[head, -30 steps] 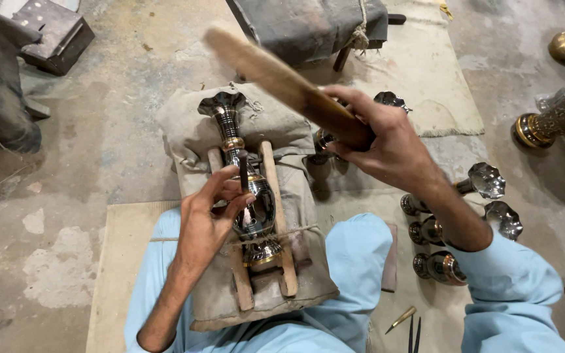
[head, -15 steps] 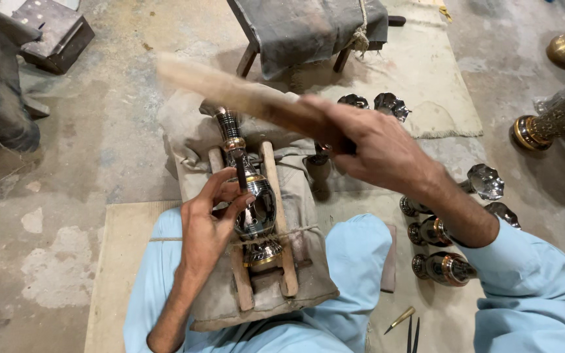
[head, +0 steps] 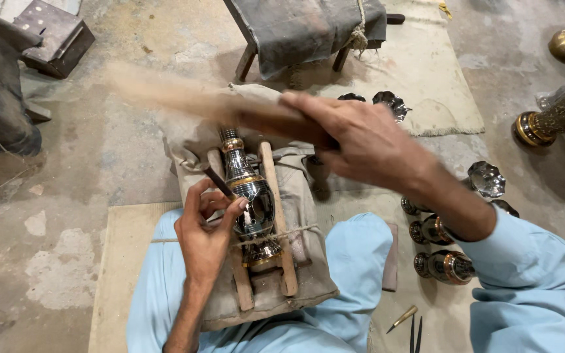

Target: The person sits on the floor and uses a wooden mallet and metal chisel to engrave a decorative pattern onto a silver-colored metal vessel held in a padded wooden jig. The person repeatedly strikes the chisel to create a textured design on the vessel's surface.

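A beige cloth cushion [head: 308, 222] on the lap cradles a dark, gold-banded metal vase [head: 250, 202] between two wooden slats, tied by string. The right hand [head: 361, 140] grips a blurred wooden mallet [head: 197, 98], swung lower than before. The left hand [head: 207, 232] pinches what seems a thin chisel [head: 219, 182] against the vase.

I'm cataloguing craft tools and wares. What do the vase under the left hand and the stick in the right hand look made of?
The vase looks like polished metal: mirror-dark body with brass-coloured bands. The stick in the right hand looks like plain pale wood, though motion blur leaves that open.
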